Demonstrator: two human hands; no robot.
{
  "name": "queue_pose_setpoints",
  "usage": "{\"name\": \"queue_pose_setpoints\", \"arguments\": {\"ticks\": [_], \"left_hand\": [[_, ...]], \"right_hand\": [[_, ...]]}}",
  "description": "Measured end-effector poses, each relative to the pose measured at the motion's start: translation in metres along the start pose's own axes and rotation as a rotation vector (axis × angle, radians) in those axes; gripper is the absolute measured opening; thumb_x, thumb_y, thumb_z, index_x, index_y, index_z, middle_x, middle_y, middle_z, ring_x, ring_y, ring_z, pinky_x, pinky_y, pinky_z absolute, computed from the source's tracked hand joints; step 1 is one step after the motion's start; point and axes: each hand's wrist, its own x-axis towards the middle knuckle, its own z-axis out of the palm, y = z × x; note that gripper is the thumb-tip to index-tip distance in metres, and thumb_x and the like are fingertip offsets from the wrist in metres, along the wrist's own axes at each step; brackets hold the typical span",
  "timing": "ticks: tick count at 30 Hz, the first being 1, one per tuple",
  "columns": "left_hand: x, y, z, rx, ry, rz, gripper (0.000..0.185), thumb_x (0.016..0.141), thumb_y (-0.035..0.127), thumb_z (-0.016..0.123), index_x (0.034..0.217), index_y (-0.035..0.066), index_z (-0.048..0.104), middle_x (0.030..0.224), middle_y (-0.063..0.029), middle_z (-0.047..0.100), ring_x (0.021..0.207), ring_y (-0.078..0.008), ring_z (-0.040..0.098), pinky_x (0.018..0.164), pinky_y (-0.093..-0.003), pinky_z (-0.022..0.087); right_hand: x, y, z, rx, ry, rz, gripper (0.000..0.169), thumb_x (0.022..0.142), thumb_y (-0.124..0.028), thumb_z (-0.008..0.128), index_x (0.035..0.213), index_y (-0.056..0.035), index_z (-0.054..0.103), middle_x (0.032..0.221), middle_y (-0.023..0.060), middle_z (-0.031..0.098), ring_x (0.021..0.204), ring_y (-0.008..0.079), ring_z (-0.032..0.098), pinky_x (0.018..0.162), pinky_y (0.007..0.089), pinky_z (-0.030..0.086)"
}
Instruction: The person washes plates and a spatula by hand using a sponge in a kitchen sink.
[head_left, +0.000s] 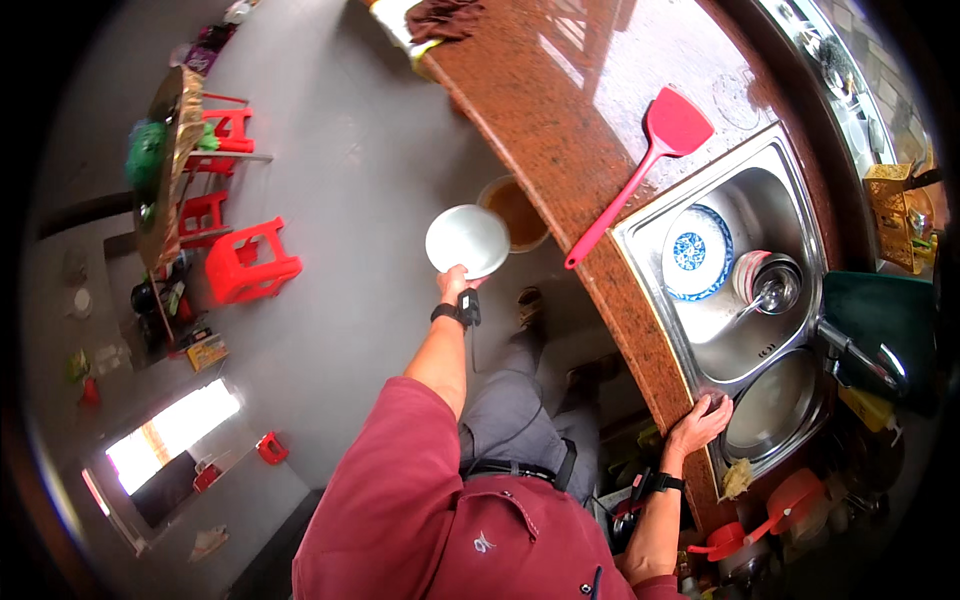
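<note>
My left hand (454, 282) grips the near rim of a white round dish (467, 241), held out over the floor beside a basin of brown liquid (515, 214). My right hand (700, 424) rests on the sink's edge with its fingers apart, holding nothing. In the steel sink (757, 187) lie a blue-and-white patterned plate (697, 253) and stacked bowls (752, 274) with a metal ladle (772, 295). A round pan of cloudy water (772, 405) sits in the smaller basin. On the stone countertop (517, 112) lies a red spatula (679, 126).
A faucet (855, 352) and a dark green board (877, 322) stand behind the sink. A scrubbing pad (737, 478) and red dippers (795, 499) are near its lower end. Red plastic stools (255, 261) and a round table (165, 172) stand across the floor. A brown cloth (444, 19) lies on the counter.
</note>
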Motion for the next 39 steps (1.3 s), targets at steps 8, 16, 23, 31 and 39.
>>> {"name": "queue_pose_setpoints", "arguments": {"ticks": [8,16,23,31,39], "left_hand": [[-0.147,0.03,-0.081,-0.011,-0.438,0.218,0.058,0.078,-0.004,0.054,0.135,-0.008,0.045,0.127,-0.0191,0.058,0.116,-0.0349,0.06,0.095,-0.0519,0.054],[-0.374,0.016,-0.049,0.378,-0.688,0.336,0.055,0.077,-0.004,0.053,0.13,-0.012,0.047,0.12,-0.0166,0.061,0.106,-0.0295,0.064,0.09,-0.041,0.056],[-0.459,-0.113,0.08,0.86,-1.078,0.364,0.048,0.073,-0.003,0.051,0.12,-0.012,0.056,0.102,-0.0125,0.067,0.082,-0.0214,0.067,0.072,-0.033,0.058],[-0.53,-0.254,0.187,1.403,-1.276,0.693,0.058,0.08,0.004,0.05,0.138,0.0,0.045,0.114,-0.0237,0.065,0.094,-0.0357,0.07,0.062,-0.0423,0.06],[-0.513,-0.336,0.221,1.643,-1.366,1.443,0.061,0.085,0.002,0.054,0.142,0.007,0.034,0.116,-0.0295,0.053,0.09,-0.0534,0.061,0.078,-0.0598,0.05]], "right_hand": [[0.003,-0.008,-0.022,0.468,-0.04,0.044,0.043,0.093,-0.019,0.063,0.126,0.007,0.054,0.127,0.0221,0.058,0.12,0.0358,0.054,0.108,0.0452,0.038],[0.02,0.095,-0.119,0.369,-0.073,-0.238,0.048,0.081,-0.015,0.073,0.126,-0.0051,0.059,0.141,0.0195,0.047,0.13,0.0395,0.045,0.11,0.0476,0.035],[-0.01,0.244,-0.159,-0.107,-0.062,0.033,0.054,0.079,-0.014,0.072,0.131,-0.0118,0.058,0.145,0.0195,0.043,0.137,0.0403,0.036,0.107,0.0532,0.037],[-0.023,0.272,-0.138,0.179,-0.056,0.118,0.04,0.079,-0.002,0.06,0.119,-0.0034,0.065,0.13,0.0226,0.048,0.113,0.0436,0.051,0.097,0.0492,0.046],[0.01,0.235,-0.149,0.436,0.114,0.285,0.046,0.078,-0.002,0.061,0.124,-0.008,0.059,0.117,0.0199,0.048,0.105,0.0428,0.056,0.087,0.0499,0.049]]}}
